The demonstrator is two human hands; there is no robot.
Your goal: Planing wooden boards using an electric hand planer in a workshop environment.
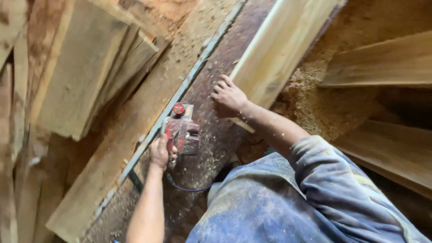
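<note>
Head view: your left hand (160, 153) is gripping the red power planer (181, 132), closed round its handle, tool sitting mid-bench on the dark, sawdust-strewn bench top (211, 130) beside the metal rail (180, 90). Your right hand (228, 96) is pressing, fingers bent, on the near end of the pale plank (279, 45) running toward the bench's far right edge. Planer is probably heavy and rigid; take it by the handle. Plank looks stiff, dusty, maybe slippery. Cord (186, 188) is trailing under your wrist; stacked boards (90, 67) are crowding the left.
</note>
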